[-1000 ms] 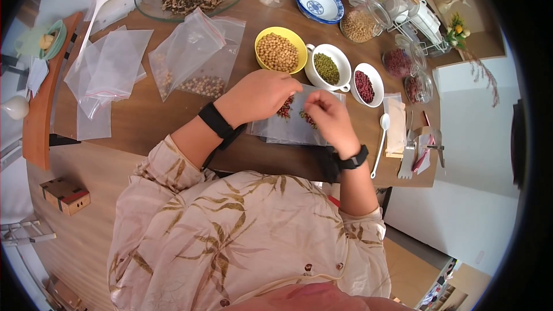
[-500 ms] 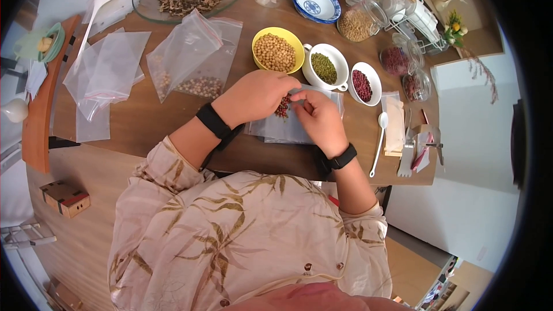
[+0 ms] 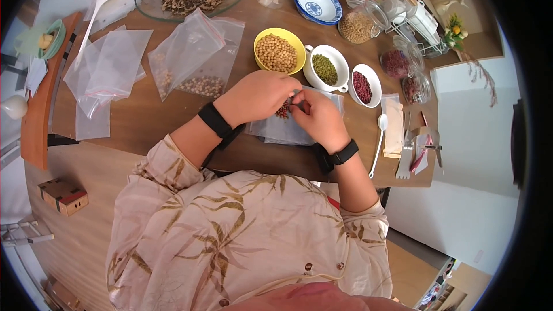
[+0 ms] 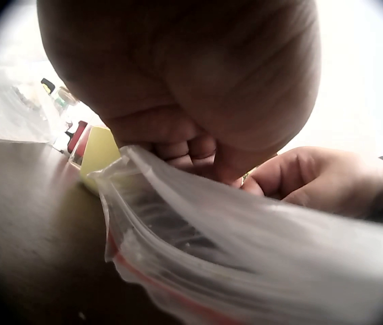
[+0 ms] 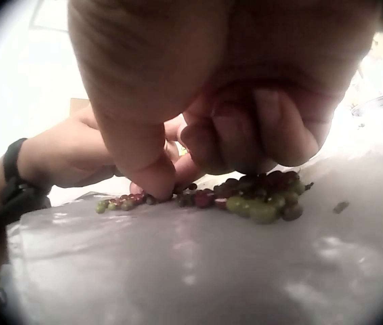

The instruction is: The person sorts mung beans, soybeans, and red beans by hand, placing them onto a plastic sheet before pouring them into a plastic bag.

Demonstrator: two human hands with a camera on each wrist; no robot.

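My left hand (image 3: 262,97) and right hand (image 3: 319,118) meet over a flat clear zip bag (image 3: 276,129), thumbs and fingers curled. Their fingertips pinch around a small greenish thing (image 4: 247,177); I cannot tell what it is. Under the fingers lie dark red and green beans (image 5: 262,203), mixed in a low heap, with a few more beside the thumb. The left wrist view shows a bag's loose mouth (image 4: 171,237) with a red seal line, standing open below my left hand. The palms hide part of the fingers.
Behind the hands stand a yellow bowl (image 3: 303,52) of tan beans, a white two-handled bowl (image 3: 345,64) of green beans and a white dish (image 3: 375,75) of red beans. Filled zip bags (image 3: 196,57) lie left; a white spoon (image 3: 378,144) lies right.
My right hand has moved left from a second small heap of beans on the bag to my left hand's fingertips. The left hand stays nearly in place.
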